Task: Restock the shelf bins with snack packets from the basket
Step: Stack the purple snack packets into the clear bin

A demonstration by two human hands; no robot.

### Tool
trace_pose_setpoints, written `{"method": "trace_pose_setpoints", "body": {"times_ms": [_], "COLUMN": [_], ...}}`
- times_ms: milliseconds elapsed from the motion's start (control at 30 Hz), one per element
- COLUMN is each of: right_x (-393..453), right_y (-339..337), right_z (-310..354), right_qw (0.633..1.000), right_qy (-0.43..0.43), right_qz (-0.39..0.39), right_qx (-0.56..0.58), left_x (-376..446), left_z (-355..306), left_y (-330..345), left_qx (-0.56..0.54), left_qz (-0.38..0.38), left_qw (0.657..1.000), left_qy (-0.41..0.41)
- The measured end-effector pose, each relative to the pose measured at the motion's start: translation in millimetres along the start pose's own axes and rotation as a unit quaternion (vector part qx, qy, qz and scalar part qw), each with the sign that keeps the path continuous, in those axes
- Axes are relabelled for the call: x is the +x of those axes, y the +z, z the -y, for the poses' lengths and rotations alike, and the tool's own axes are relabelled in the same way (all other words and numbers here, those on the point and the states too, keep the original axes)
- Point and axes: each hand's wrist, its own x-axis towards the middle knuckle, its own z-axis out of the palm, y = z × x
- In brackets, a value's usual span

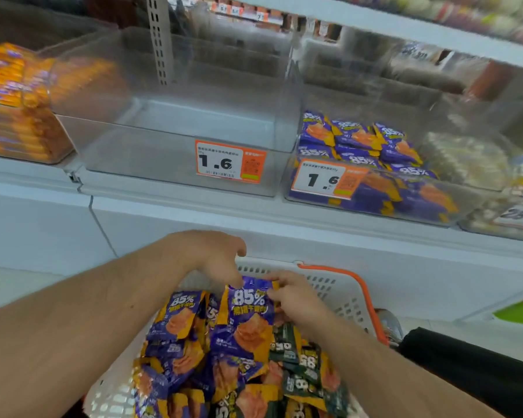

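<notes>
The white shelf (254,212) runs across the view and serves as the reference for everything else. On it, in the middle, sits a clear plastic bin (175,140) with nothing visible inside and an orange-and-white price tag (230,162) reading 1.6 stuck on its front wall. Right of that bin on the same shelf stands a second clear bin (465,206), partly filled with purple and orange snack packets (360,140) marked 85%; it carries its own 1.6 price label (323,180). At the left end of the shelf a third bin (58,155) holds orange packets (9,95), blurred.

Below the front edge of the shelf a white perforated basket (338,294) with an orange handle (360,288) is heaped with purple-and-orange packets (178,321); a few dark green ones (287,342) lie on its right side.

Both bare forearms reach into the basket from below. The left hand (212,254) is curled over the top edge of one upright purple snack packet (248,315), its fingers pinching that edge. The right hand (293,294) grips the same packet at its upper right corner, fingers bent close together round the foil. The packet stands above the heap, under the shelf edge, beneath the unfilled middle bin.
</notes>
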Motion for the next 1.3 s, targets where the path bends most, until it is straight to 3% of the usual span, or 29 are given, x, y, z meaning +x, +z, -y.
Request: {"method": "trace_pose_setpoints", "body": {"times_ms": [100, 167, 267, 400, 467, 600, 633, 700, 767, 867, 967, 1100, 1300], "right_x": [-22.4, -37.6, -52.5, -70.5, -76.9, -77.7, -77.9, -78.4, -71.4, -33.1, 6.0, 35.5, 36.5], "right_y": [-25.7, -39.0, -59.3, -86.8, -92.2, -96.5, -99.0, -109.0, -124.7, -147.4, -154.9, -143.5, -121.9], "right_z": [32.6, 57.0, 84.6, 107.3, 114.5, 141.5, 152.0, 175.9, 196.7, 213.3, 217.8, 217.8, 217.9], "right_qw": [0.997, 0.99, 0.978, 0.953, 0.942, 0.925, 0.918, 0.903, 0.888, 0.884, 0.912, 0.938, 0.881], "right_qy": [-0.06, -0.104, -0.177, -0.27, -0.313, -0.351, -0.355, -0.341, -0.307, -0.255, -0.204, -0.154, -0.083], "right_qz": [0.004, 0.014, 0.001, -0.05, -0.058, -0.135, -0.156, -0.217, -0.276, -0.364, -0.354, -0.285, -0.266], "right_qx": [0.057, 0.092, 0.113, 0.127, 0.105, 0.058, 0.08, 0.144, 0.201, 0.146, 0.03, -0.124, -0.383], "left_x": [-5.7, -9.0, -21.6, -41.9, -48.9, -46.4, -41.4, -31.7, -21.9, -13.1, -10.7, -11.7, -10.8], "left_z": [-9.6, -11.5, -18.8, -29.9, -37.6, -51.5, -50.1, -41.3, -31.6, -28.7, -29.4, -32.1, -31.3], "left_y": [-17.2, -27.1, -42.9, -65.8, -73.2, -80.5, -80.7, -78.4, -72.3, -60.8, -54.2, -54.1, -50.9], "left_qx": [-0.045, -0.116, -0.252, -0.421, -0.506, -0.611, -0.577, -0.33, -0.07, 0.015, 0.06, 0.05, 0.043], "left_qz": [-0.008, -0.056, -0.131, -0.184, -0.211, -0.333, -0.404, -0.594, -0.67, -0.593, -0.508, -0.5, -0.503], "left_qw": [0.999, 0.99, 0.952, 0.87, 0.811, 0.696, 0.694, 0.729, 0.738, 0.805, 0.859, 0.864, 0.863], "left_qy": [0.019, 0.05, 0.113, 0.181, 0.205, 0.178, 0.147, 0.077, 0.052, 0.025, 0.001, -0.02, -0.014]}}
